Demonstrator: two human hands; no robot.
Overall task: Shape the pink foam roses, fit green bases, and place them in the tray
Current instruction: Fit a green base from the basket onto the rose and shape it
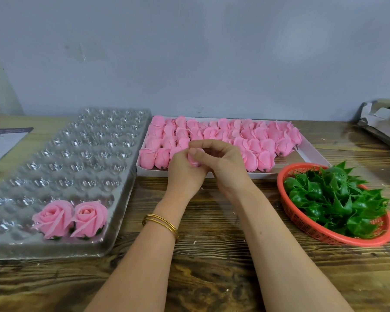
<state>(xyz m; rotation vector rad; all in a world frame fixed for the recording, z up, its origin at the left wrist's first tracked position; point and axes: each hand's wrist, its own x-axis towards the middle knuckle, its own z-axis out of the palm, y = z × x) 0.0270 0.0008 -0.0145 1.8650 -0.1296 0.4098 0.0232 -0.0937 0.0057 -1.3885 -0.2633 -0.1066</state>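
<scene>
- My left hand cups one pink foam bud from below with its fingers curled round it, and my right hand pinches the bud's upper petals
- The bud is mostly hidden between my hands, just above the front of the white box packed with unshaped buds
- My judgement: steady the base and ease the outer petals outward one by one with a light touch, since foam may crease or tear
- Green bases fill a red basket to my right
- The clear tray on my left holds two finished roses, side by side in its near row
- All of this rests on a dark wood-grain table against a plain grey wall
</scene>
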